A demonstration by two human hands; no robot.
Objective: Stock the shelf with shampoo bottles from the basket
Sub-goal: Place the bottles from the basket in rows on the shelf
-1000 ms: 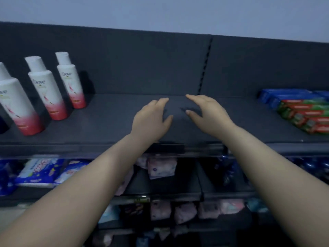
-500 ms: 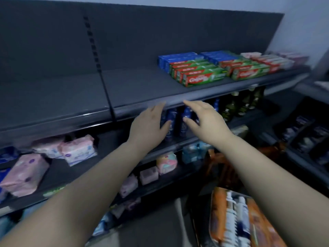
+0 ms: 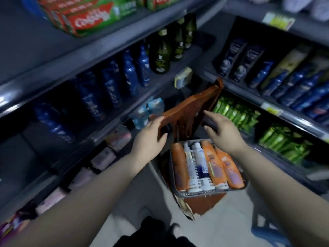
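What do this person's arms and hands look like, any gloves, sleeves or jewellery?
The left hand and right hand are bare: no gloves, and no rings, watch or bracelets show. Both forearms are uncovered as far as the picture reaches, so no sleeve is in view. Blur hides finer detail such as nails.

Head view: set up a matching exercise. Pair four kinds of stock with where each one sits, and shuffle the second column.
Things
1. toothpaste boxes
2. orange bottles
3. green packets
4. dark green bottles

Places
A. lying in the grey basket
B. low shelf on the right
C. top shelf on the left
D. beside the blue bottles, middle shelf on the left

Pairs: 1-C, 2-A, 3-B, 4-D.
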